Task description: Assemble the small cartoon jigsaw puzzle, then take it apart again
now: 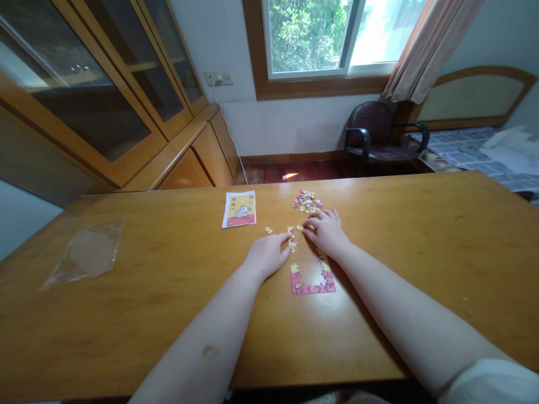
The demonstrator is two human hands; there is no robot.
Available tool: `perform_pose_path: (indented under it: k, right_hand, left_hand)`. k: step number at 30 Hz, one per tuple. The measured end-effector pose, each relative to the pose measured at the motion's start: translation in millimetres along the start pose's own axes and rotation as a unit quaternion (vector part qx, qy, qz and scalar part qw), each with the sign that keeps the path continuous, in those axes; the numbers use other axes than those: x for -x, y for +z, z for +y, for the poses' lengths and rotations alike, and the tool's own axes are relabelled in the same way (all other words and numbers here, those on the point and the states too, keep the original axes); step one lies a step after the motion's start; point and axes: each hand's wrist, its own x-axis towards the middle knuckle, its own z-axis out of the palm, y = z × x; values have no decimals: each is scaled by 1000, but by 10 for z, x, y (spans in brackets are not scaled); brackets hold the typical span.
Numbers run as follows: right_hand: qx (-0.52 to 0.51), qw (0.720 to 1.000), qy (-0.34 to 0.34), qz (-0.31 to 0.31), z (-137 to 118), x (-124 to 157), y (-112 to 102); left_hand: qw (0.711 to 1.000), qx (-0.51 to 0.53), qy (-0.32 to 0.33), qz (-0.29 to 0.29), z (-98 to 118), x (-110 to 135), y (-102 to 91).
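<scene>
While the left hand [266, 257] points rightward, the right hand [327, 231] curls.

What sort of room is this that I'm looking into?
Probably a bedroom, perhaps doubling as a study: a bed with a plaid cover stands at the right, a glass-doored wooden cabinet at the left, and a pink curtain hangs by the window.

a pink-and-yellow puzzle border [312, 289] lies partly joined.

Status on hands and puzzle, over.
Left hand at puzzle border, left side; right hand at top. Border incomplete, gap at left. Right hand hides upper right corner.
</scene>
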Motion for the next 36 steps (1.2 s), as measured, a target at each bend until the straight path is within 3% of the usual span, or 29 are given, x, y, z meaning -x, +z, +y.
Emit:
perform_pose_path:
  k: [11,22,36]
  right_hand:
    - [9,1000,-14,2,-81,5,-14]
    - [41,996,-19,-75,-143,29,-70]
    - [3,997,-47,-69,-58,24,-169]
  left_hand:
    - [1000,-1,0,-4,20,6,-14]
    - [1000,-3,5,-2,18,7,-17]
    - [1000,3,-5,-8,34,16,-31]
